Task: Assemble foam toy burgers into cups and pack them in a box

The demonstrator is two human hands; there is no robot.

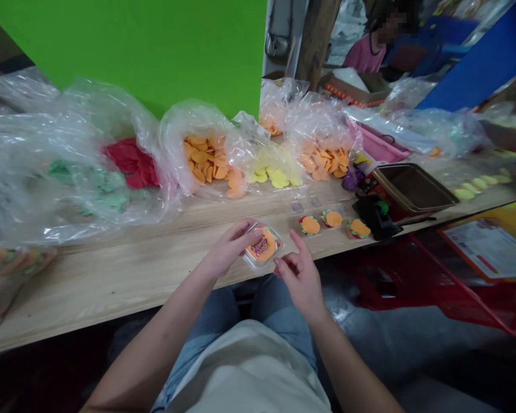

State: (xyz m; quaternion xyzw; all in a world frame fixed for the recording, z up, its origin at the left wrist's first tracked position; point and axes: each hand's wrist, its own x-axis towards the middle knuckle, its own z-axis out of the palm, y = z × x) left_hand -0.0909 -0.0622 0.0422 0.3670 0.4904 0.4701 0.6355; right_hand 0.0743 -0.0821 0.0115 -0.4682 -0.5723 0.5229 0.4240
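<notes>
Two bare hands at the near edge of a pale wooden table (112, 281). The left hand (229, 250) holds a small clear plastic box (263, 248) by its left side, with the fingers laid across the lid; inside is an orange disc with a pink-lettered label. The right hand (300, 281) is half open, its fingers (284, 265) loosely curved just beside the box's lower corner. To the right, three orange discs on green and red layers (332, 218) lie in a row, next to a black tool (373, 217) of uncertain kind. Along the table's far side, clear plastic bags hold cut pieces: red (131, 163), green (107, 189), orange (202, 158) and yellow (270, 172). Farther right are a brown metal tray (413, 186) and a pink plastic tray (378, 143). A co-worker in a pink top (365, 54) sits beyond, at upper right.
</notes>
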